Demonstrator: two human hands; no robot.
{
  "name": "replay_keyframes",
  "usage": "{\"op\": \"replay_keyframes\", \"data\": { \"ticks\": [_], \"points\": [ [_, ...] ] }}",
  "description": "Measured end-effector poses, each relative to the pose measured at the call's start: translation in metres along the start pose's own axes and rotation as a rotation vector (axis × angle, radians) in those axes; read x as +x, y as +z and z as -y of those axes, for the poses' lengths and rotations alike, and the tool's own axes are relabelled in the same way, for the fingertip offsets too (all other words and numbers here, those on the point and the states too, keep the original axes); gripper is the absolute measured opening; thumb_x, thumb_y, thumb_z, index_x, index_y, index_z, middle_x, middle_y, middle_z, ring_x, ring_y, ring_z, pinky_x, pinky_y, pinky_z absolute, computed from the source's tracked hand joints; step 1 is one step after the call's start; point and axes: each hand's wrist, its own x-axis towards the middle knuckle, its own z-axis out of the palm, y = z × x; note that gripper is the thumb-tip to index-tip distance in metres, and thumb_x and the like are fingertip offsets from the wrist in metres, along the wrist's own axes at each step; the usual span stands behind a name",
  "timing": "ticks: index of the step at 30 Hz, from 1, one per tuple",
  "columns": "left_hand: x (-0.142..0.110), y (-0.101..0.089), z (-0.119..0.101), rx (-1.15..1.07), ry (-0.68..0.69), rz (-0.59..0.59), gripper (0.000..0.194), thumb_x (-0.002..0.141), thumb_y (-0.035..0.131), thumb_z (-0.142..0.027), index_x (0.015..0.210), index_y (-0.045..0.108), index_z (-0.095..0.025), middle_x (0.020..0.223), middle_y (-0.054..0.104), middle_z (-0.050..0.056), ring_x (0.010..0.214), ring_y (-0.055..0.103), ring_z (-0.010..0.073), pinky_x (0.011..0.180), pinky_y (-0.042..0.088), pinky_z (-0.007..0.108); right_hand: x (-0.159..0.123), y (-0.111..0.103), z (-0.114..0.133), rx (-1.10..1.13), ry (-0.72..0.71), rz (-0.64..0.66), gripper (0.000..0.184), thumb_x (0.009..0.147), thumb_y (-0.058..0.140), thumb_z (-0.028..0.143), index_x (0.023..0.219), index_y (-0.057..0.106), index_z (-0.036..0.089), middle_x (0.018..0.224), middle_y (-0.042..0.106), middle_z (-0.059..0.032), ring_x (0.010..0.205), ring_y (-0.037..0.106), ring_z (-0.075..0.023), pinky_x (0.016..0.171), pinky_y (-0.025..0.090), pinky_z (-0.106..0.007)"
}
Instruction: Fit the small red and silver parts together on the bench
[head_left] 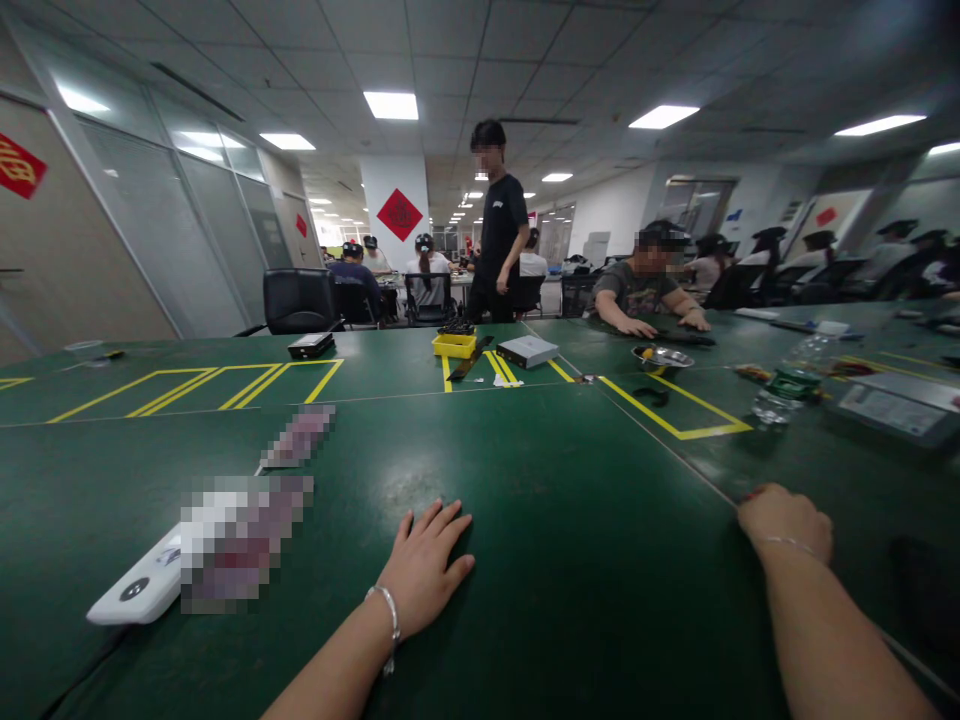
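My left hand (429, 568) lies flat on the green tabletop (585, 600), palm down. Its fingers are spread, and a silver bracelet (391, 618) circles the wrist. Farther to the right, my right hand (786, 525) rests on the table with its fingers curled in. The inside of that fist is hidden, so I cannot tell whether it holds anything. To the left of my left hand is a white, rounded, elongated device (142, 575) with a dark round spot, partly covered by blurred patches. A clear plastic bottle (795, 380) stands beyond my right hand.
Yellow tape lines mark the table. Farther back are a yellow bin (454, 346), a grey box-shaped device (527, 350), a black box (311, 345) and a metal bowl (663, 357). A silver case (900, 408) lies right. One person stands opposite; another sits with hands on the table.
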Motion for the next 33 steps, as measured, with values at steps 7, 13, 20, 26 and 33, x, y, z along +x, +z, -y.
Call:
{"op": "replay_keyframes", "data": {
  "ticks": [7, 13, 20, 26, 33],
  "points": [
    [0.0, 0.002, 0.002, 0.008, 0.011, -0.017, 0.044, 0.078, 0.033, -0.043, 0.121, 0.031, -0.032, 0.133, 0.026, -0.001, 0.123, 0.016, 0.0237, 0.097, 0.008, 0.051, -0.007, -0.005, 0.004, -0.064, -0.026, 0.024, 0.045, 0.071, 0.033, 0.032, 0.103, 0.054, 0.011, 0.104, 0.044, -0.0211, 0.095, 0.043, -0.0335, 0.06, 0.032, -0.035],
    [0.0, 0.004, 0.003, 0.016, 0.019, -0.026, 0.044, 0.079, 0.033, -0.044, 0.121, 0.03, -0.033, 0.133, 0.026, -0.002, 0.123, 0.015, 0.023, 0.096, 0.009, 0.051, -0.018, -0.008, 0.01, -0.026, 0.019, -0.006, 0.047, 0.074, 0.026, 0.032, 0.109, 0.05, 0.014, 0.108, 0.039, -0.022, 0.096, 0.04, -0.0352, 0.061, 0.034, -0.04],
    [0.001, 0.002, 0.001, -0.005, -0.01, -0.037, 0.042, 0.078, 0.037, -0.041, 0.119, 0.035, -0.03, 0.132, 0.03, 0.0, 0.122, 0.018, 0.0234, 0.097, 0.008, 0.05, -0.045, -0.013, 0.041, -0.001, -0.184, -0.174, 0.042, 0.076, 0.025, 0.03, 0.104, 0.053, 0.016, 0.101, 0.044, -0.0178, 0.091, 0.044, -0.0299, 0.066, 0.036, -0.038],
    [0.005, 0.001, -0.005, -0.101, -0.054, -0.142, 0.036, 0.072, 0.048, -0.034, 0.108, 0.045, -0.027, 0.116, 0.047, 0.002, 0.113, 0.034, 0.0225, 0.096, 0.016, 0.046, -0.14, 0.005, 0.124, 0.411, -0.685, 0.06, 0.024, 0.073, 0.038, 0.031, 0.084, 0.055, 0.018, 0.078, 0.052, -0.004, 0.066, 0.049, -0.0133, 0.059, 0.038, -0.025],
    [0.006, -0.001, -0.022, -0.269, -0.055, -0.165, 0.041, 0.064, 0.058, -0.026, 0.103, 0.045, -0.022, 0.086, 0.057, 0.001, 0.083, 0.052, 0.0178, 0.076, 0.037, 0.03, -0.245, 0.042, 0.171, 0.701, -0.896, 0.458, 0.019, 0.07, 0.045, 0.024, 0.089, 0.046, 0.02, 0.057, 0.049, 0.0046, 0.052, 0.046, -0.0084, 0.052, 0.033, -0.02]
  ]
}}
